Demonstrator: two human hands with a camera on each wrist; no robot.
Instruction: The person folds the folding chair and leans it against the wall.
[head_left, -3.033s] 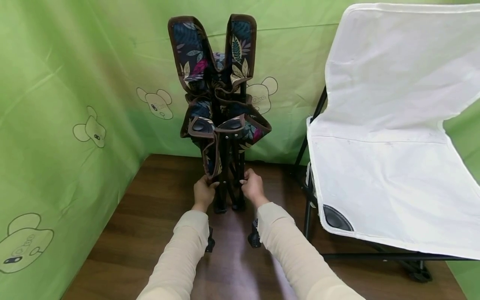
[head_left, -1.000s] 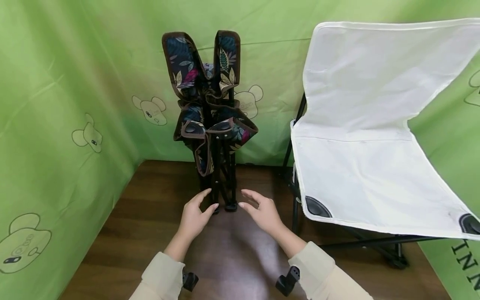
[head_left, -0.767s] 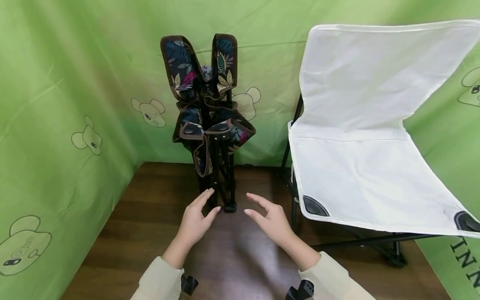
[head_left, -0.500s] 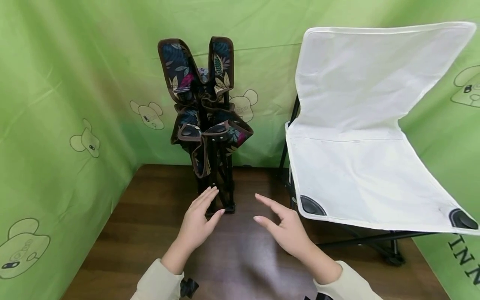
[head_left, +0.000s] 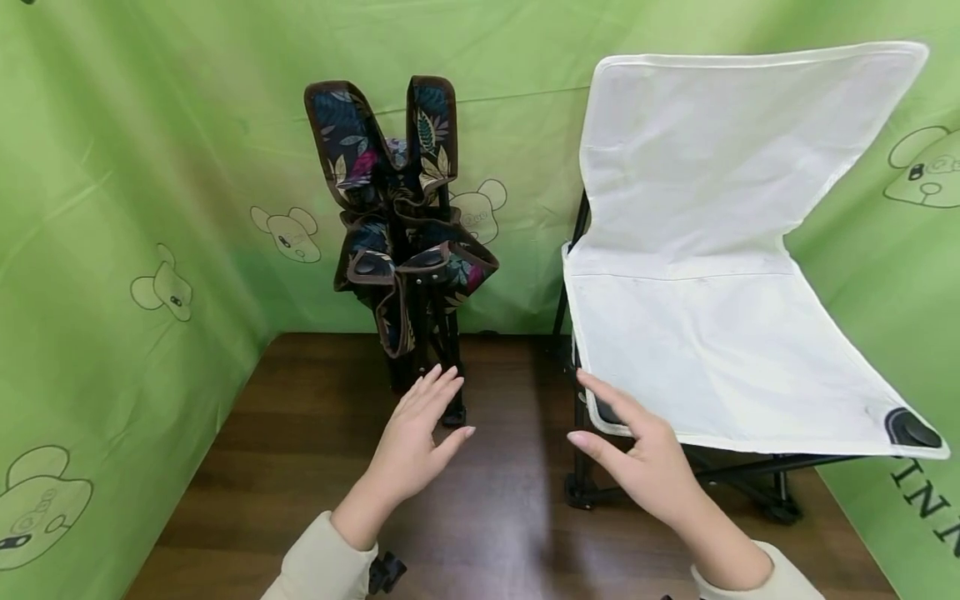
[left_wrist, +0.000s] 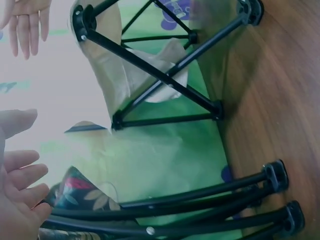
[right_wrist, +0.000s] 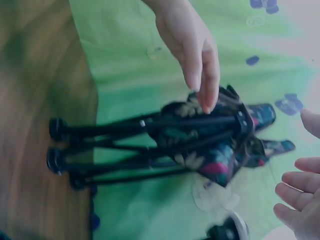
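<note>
A folded camping chair [head_left: 408,242] with dark leaf-patterned fabric and black legs stands upright at the back wall. To its right is an unfolded white camping chair [head_left: 697,333] with a black crossed frame. My left hand [head_left: 412,446] hangs in front of the folded chair's legs, fingers extended and holding nothing. My right hand [head_left: 645,458] overlaps the white chair's near left corner in the head view, thumb and fingers spread apart, nothing between them. In the left wrist view the white chair's crossed legs [left_wrist: 165,77] show beyond my left hand.
Green cloth walls [head_left: 187,167] printed with mouse faces enclose the space on the back and both sides. The brown wood-look floor [head_left: 480,517] lies beneath both chairs. A foot [head_left: 580,492] of the white chair rests on the floor beside my right hand.
Both hands have let go of the folded chair's legs and drawn back. My right hand has moved rightward to the white chair, and the view has shifted slightly right.
</note>
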